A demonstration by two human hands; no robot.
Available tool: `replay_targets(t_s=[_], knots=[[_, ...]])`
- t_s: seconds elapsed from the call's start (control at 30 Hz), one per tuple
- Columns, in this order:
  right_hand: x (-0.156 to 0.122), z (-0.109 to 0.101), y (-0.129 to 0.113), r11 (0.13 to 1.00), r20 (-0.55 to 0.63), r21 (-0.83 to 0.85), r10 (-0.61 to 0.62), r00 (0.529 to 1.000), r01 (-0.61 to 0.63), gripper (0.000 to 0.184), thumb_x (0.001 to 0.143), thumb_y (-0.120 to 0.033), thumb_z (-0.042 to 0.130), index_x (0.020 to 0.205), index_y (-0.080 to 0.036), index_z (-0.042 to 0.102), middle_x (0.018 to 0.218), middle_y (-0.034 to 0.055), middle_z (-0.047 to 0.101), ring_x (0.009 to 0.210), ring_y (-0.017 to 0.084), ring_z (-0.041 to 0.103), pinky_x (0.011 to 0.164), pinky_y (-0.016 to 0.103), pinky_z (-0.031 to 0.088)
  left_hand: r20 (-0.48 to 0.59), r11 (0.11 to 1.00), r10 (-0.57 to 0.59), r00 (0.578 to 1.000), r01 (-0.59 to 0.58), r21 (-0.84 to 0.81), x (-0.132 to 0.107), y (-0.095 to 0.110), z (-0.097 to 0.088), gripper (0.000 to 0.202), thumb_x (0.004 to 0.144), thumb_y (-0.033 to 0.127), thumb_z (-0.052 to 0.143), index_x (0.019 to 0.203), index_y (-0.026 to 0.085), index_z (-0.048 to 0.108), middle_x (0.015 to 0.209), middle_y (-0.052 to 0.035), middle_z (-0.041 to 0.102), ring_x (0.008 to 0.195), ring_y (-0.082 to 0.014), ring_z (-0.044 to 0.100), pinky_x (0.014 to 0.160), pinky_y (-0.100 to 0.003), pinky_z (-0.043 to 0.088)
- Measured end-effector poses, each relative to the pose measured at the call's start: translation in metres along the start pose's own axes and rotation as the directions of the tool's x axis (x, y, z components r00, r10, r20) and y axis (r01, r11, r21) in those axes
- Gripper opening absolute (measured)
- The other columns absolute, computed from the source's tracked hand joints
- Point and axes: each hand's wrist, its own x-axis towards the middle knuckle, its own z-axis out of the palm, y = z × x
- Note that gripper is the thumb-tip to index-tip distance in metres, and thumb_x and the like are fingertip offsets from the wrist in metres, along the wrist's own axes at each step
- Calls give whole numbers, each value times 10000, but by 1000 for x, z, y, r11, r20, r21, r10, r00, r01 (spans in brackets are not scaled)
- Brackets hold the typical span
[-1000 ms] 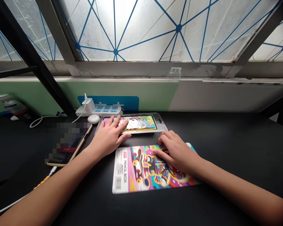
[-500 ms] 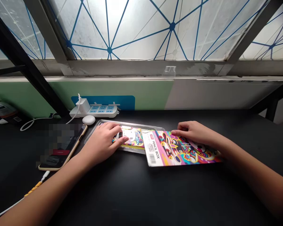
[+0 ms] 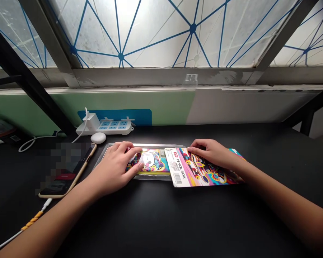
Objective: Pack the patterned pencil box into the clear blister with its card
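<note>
My left hand (image 3: 120, 166) is closed over the left end of a colourful pencil box (image 3: 153, 161), thumb on the near side and fingers on the far side. A white cartoon face shows on its lid. The box lies in a clear plastic tray (image 3: 150, 178), whose left part is mostly behind my hand. My right hand (image 3: 211, 153) pinches the far edge of a bright printed card (image 3: 201, 173) marked "PENCIL BOX", thumb on top and the other fingers partly hidden. The card's left end covers the right part of the box and tray.
A phone (image 3: 70, 179) on a charging cable (image 3: 32, 220) lies left of my left hand. Behind it are a round white case (image 3: 98, 138) and a power strip (image 3: 115, 128) against the wall. A dark bottle (image 3: 5, 130) stands far left.
The card has dropped flatter and turned slightly, and my right hand has moved a little left with it. More of the pencil box's lid shows. My left hand stays on the box.
</note>
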Motion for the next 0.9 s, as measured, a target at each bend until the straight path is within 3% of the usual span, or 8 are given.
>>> replay_targets(t_s=[0.23,0.5,0.7,0.9], knots=[[2,-20,14,996,-36,-21,81,996,-82,445,843,-681,617,821,-247,711,824,20,749,756,216,644,615,307,438,38,1000,15,999,-13,-28,1,-1,-3,470,1006,568,457,1374,311,596,1326,-104,541,1224,-339,471,1042,-542,411],[-4,-8,1,999,-3,-33,-22,1000,22,447,839,-681,642,998,-268,703,1005,28,749,875,238,670,702,323,472,44,999,8,999,-6,-42,1,0,-4,474,996,560,475,1385,321,601,1335,-101,541,1233,-341,475,1056,-536,411],[-1,-14,6,998,-8,-36,51,999,-51,439,767,-675,712,903,-257,708,795,-5,709,678,187,600,574,297,397,30,999,16,999,-15,-42,2,0,-5,475,990,559,482,1374,315,617,1318,-104,556,1217,-346,489,1046,-546,420],[-3,-26,3,995,-19,-48,88,996,-89,489,720,-721,734,869,-256,706,769,-5,706,649,183,587,565,295,394,29,999,21,999,-19,-47,1,0,-4,472,987,563,486,1371,324,620,1318,-103,557,1217,-346,489,1042,-540,421]])
